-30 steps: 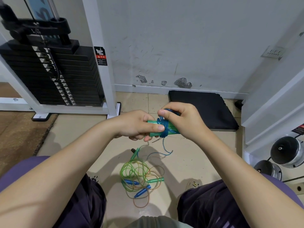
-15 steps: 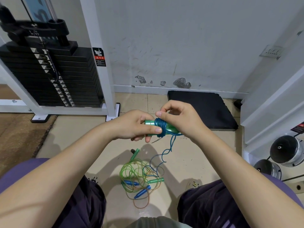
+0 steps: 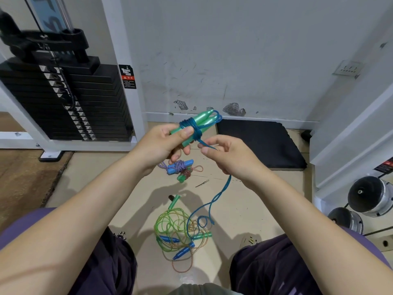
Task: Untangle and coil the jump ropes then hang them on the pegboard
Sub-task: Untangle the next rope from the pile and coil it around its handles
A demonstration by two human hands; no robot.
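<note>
Floor (image 3: 244, 201) bundle (image 3: 179, 168) now exposed; green handles (image 3: 198, 124) lifted, blue rope (image 3: 209, 204) unwound.

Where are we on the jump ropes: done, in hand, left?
Done: two wrapped bundles, a purple cord on blue handles and a reddish cord on green handles, lie on the floor. In hand: left hand grips the paired green handles; right hand pinches the blue cord, mostly loose. Left: the tangled green and orange pile; no pegboard visible.
</note>
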